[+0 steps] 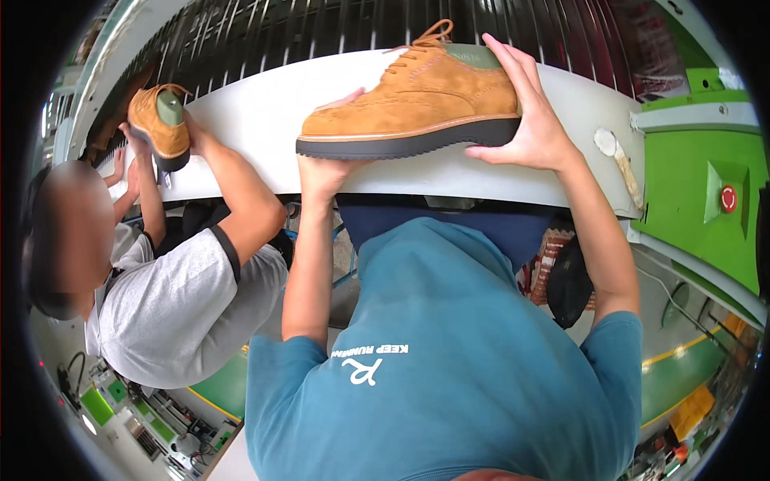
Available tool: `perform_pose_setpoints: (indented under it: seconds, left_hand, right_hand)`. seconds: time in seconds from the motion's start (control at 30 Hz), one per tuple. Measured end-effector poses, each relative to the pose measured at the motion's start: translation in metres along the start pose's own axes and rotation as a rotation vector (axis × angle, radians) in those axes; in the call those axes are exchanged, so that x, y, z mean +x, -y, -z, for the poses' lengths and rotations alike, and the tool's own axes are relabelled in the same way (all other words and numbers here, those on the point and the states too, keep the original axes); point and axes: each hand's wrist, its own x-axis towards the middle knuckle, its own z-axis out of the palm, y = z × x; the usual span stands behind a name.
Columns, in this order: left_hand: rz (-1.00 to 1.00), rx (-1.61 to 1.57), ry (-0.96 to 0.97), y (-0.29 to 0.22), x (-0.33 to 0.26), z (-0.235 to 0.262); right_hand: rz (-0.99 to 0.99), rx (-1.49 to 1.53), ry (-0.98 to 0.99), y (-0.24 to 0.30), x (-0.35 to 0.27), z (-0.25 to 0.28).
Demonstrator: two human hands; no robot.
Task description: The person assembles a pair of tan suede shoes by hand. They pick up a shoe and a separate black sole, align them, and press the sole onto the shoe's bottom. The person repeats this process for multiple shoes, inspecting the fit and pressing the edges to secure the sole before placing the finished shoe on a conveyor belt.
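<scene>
A tan suede lace-up shoe point(433, 100) with a thick black sole is held up sideways above the white bench, its toe to the left. Inside its collar sits a green shoe last point(472, 56). My left hand point(330, 170) supports the toe end from below and behind, the sole hiding part of its fingers. Around the heel curls my right hand point(537, 116), its thumb under the sole and its fingers up along the back. The tied laces stand up in a loop at the top.
On my left a co-worker in a grey shirt point(184, 313) holds a similar tan shoe point(163, 120). A white-headed brush point(618, 164) lies on the white bench point(241, 136) at right. Dark rollers point(337, 28) run behind it. A green machine panel carries a red button point(727, 199).
</scene>
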Motion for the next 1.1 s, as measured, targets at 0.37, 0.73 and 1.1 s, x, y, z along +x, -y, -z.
perform_pose_setpoints:
  seconds: [0.37, 0.73, 1.1]
  left_hand:
    - [-0.473, 0.893, 0.11, -0.082, 0.04, -0.018]
    - [-0.526, 0.817, 0.006, -0.069, 0.039, -0.025]
    - [-0.633, 0.7, -0.163, -0.062, 0.016, -0.013]
  right_hand:
    - [0.079, -0.123, -0.119, 0.019, -0.005, -0.016]
    - [0.184, -0.165, -0.152, 0.013, 0.012, -0.015]
    - [-0.098, 0.717, -0.137, 0.022, 0.008, -0.022]
